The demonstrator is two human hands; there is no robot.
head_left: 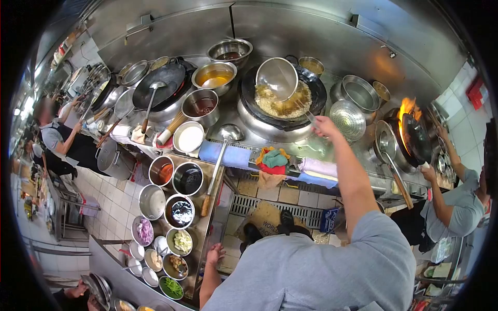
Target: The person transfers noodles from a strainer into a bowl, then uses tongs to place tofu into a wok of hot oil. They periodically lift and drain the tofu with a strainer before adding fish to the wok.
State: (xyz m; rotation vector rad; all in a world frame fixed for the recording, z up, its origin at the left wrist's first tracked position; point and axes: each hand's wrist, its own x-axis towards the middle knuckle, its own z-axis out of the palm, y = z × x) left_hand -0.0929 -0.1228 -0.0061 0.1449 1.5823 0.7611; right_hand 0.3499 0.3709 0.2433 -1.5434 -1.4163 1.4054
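My right hand [325, 127] is closed on the handle of a round metal strainer [277, 79]. The strainer's bowl is tilted above a black wok [246, 106], where pale, foaming food [277, 108] sits in bubbling oil. Low beside the prep counter hangs my left hand [215, 254], fingers loosely curled and apart, with nothing visible in it. Nearest to it are metal pots of ingredients, among them a pot of chopped pale vegetables [180, 242] and a pot of dark sauce [180, 211]. A ladle [231, 132] lies with its wooden handle over the counter edge.
A perforated skimmer [347, 121] lies right of the wok. Flames [409, 111] rise at another wok [417, 136], worked by a person [456, 202] at the right. Folded cloths [274, 159] line the stove's front edge. Another person [65, 142] stands far left.
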